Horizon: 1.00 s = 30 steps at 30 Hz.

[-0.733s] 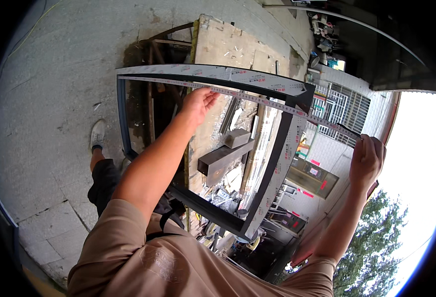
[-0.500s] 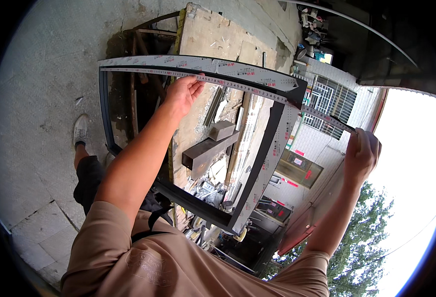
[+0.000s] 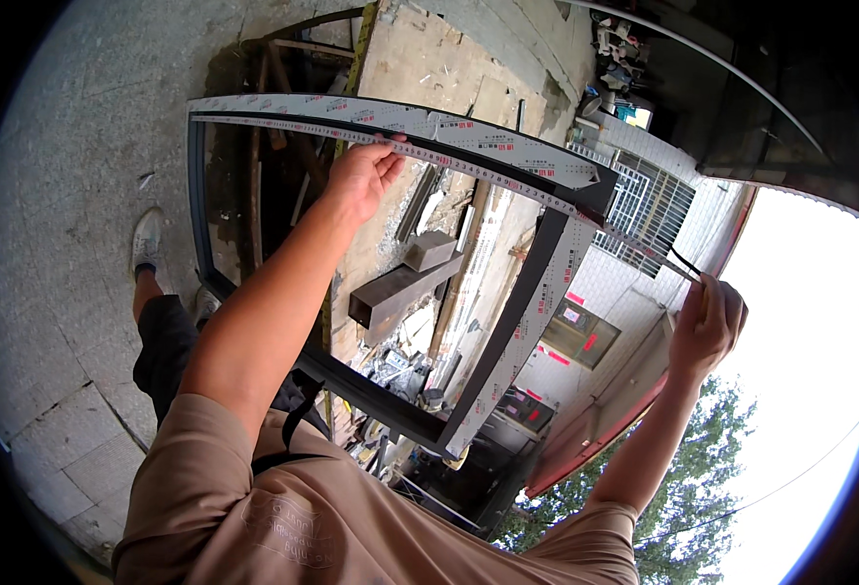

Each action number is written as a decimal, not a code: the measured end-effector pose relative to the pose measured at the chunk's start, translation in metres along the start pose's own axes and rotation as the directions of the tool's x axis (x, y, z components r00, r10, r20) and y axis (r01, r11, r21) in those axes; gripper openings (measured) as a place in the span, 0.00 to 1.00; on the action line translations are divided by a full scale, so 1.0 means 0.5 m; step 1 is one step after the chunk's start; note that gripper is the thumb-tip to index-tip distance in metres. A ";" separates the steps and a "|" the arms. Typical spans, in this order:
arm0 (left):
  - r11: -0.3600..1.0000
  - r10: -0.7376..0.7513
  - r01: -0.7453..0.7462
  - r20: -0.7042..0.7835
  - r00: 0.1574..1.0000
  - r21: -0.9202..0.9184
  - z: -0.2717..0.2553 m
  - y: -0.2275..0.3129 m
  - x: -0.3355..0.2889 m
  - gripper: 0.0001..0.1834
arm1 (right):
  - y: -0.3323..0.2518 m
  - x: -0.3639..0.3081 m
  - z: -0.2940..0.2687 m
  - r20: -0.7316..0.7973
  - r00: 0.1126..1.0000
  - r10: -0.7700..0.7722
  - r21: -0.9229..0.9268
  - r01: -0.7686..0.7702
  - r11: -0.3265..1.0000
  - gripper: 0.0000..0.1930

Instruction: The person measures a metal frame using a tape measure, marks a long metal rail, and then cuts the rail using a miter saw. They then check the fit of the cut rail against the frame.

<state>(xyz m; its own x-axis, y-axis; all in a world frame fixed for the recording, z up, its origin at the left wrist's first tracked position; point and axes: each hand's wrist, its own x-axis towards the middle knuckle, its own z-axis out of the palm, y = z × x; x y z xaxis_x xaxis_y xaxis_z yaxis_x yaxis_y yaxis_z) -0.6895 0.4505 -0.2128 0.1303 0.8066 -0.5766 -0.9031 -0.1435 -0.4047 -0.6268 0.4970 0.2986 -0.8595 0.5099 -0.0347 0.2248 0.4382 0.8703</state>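
A large rectangular metal frame [image 3: 522, 312], dark with white printed film on its faces, stands in front of me over a worktable. The pale blade of a tape measure [image 3: 483, 173] runs along the inner edge of its top bar and on past the right corner. My left hand [image 3: 363, 181] has its thumb and fingers curled on the blade near the middle of that bar. Beyond the corner, my right hand [image 3: 709, 327] is closed around the blade's right-hand stretch. Whatever part of the tape measure sits inside that fist is hidden.
Behind the frame, the worktable [image 3: 425, 63] bears a dark rectangular steel tube [image 3: 400, 291], a smaller block [image 3: 429, 251], long strips and scraps. A person's shoe and leg [image 3: 149, 244] show on the concrete floor at left. A tiled building with barred windows [image 3: 649, 200] stands at right.
The stretch of blade beyond the right corner has turned, so its markings no longer show there. My right hand has shifted slightly left and down. My left hand stays on the blade.
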 end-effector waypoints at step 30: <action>0.991 -0.014 0.018 -0.031 0.999 0.134 -0.142 0.020 -0.135 0.07 | -0.059 -0.231 -0.129 0.157 0.959 0.236 0.219 -0.266 0.939 0.14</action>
<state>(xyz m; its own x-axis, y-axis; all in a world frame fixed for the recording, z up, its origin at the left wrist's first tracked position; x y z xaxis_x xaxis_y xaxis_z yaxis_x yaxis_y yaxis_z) -0.6782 0.3542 -0.2284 0.1553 0.7906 -0.5923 -0.9474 -0.0507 -0.3161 -0.5637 0.3778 0.3087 -0.6996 0.7082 0.0949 0.5407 0.4379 0.7183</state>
